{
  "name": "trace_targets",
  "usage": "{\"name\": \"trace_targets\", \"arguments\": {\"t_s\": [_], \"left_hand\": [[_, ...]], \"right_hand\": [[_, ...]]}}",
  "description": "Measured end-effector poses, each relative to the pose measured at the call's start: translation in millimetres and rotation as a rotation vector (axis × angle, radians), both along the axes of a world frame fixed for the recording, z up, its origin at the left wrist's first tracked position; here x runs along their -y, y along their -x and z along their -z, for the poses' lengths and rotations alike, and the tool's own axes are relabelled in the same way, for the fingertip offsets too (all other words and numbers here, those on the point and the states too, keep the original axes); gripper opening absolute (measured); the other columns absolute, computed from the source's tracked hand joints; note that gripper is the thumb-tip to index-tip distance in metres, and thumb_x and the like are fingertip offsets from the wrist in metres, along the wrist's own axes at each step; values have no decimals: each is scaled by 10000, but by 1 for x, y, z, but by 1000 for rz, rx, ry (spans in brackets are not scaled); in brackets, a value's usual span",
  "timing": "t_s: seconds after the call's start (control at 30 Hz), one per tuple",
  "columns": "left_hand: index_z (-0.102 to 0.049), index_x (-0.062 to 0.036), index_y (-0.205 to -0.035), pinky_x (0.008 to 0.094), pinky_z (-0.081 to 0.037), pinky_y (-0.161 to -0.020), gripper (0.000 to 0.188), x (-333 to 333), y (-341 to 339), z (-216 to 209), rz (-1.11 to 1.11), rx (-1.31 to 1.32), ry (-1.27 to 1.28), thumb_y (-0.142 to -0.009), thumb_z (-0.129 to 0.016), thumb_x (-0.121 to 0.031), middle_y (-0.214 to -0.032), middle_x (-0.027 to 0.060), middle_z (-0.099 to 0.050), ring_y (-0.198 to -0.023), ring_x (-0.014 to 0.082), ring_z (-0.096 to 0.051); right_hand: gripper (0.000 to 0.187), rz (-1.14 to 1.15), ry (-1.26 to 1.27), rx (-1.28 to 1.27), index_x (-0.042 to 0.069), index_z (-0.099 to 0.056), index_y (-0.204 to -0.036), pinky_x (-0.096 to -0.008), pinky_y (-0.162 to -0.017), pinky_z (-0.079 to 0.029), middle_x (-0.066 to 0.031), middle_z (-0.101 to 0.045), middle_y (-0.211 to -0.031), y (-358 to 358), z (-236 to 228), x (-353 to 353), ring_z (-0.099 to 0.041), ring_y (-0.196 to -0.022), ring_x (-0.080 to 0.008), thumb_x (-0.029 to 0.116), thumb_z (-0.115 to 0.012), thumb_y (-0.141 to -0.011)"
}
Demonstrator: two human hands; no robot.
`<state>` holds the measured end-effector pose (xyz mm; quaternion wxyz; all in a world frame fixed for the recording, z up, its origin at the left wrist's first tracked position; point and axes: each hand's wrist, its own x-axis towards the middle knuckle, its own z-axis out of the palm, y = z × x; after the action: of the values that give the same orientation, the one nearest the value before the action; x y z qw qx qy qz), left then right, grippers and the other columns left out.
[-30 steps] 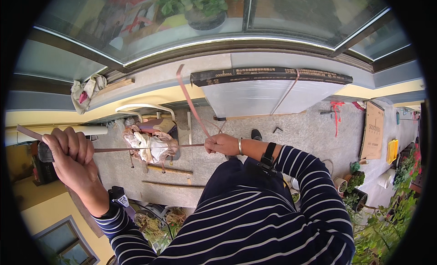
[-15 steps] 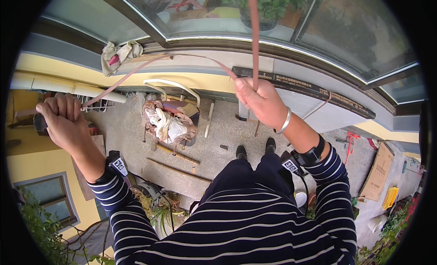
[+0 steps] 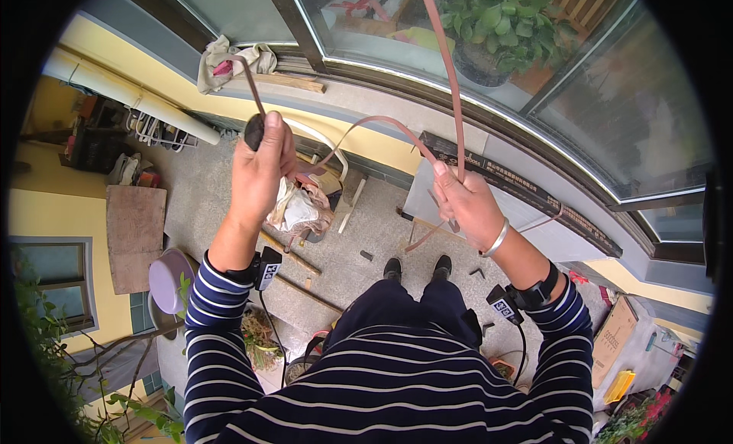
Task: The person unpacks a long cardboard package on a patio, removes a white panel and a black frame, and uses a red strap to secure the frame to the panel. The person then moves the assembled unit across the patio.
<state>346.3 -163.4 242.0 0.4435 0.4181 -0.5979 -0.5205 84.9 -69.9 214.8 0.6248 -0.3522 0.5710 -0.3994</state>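
A long, flat, brownish-pink strap [image 3: 456, 100] runs through both hands. My left hand [image 3: 259, 173] is closed round it in a fist, with a short piece sticking up above the thumb. A dark rounded thing [image 3: 254, 131] shows at that fist's upper side; its kind I cannot make out. Pinched shut on the strap, my right hand [image 3: 469, 207] is further right. One length rises from there past the top edge of the view, and a tail hangs below. Between the hands the strap arches in a slack loop.
Ahead is a glass window [image 3: 611, 108] with a potted plant [image 3: 496, 32] behind it. A long black package [image 3: 527, 180] lies along the wall below. Cloths lie in a heap [image 3: 301, 211] on the floor, near wooden sticks [image 3: 309, 291]. At left are a purple basin [image 3: 169, 280] and board [image 3: 136, 238].
My left hand has swung from far left towards the right hand, still gripping the strap. The loop between them is shorter and more bent. The view has shifted a little.
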Motion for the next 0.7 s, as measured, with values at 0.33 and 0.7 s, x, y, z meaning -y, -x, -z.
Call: {"name": "trace_targets", "arguments": {"t_s": [0.33, 0.7], "left_hand": [[-468, -102, -758, 262, -309, -493, 423, 4, 100, 87, 320, -46, -475, -1037, -485, -418, -599, -62, -330, -511, 70, -300], [-498, -93, -777, 251, -336, -491, 430, 6, 127, 129, 424, 123, -427, -1039, -465, -433, -589, -48, -365, -511, 76, -338]], "right_hand": [[447, 117, 598, -348, 126, -376, -684, -234, -470, -217, 71, -291, -585, 44, -151, -25, -235, -494, -47, 343, -411, -1073], [486, 306, 78, -606, 43, -653, -784, -263, -568, -401, 7, -469, -636, 149, 25, -130, -451, -604, -98, 442, -505, -1018]]}}
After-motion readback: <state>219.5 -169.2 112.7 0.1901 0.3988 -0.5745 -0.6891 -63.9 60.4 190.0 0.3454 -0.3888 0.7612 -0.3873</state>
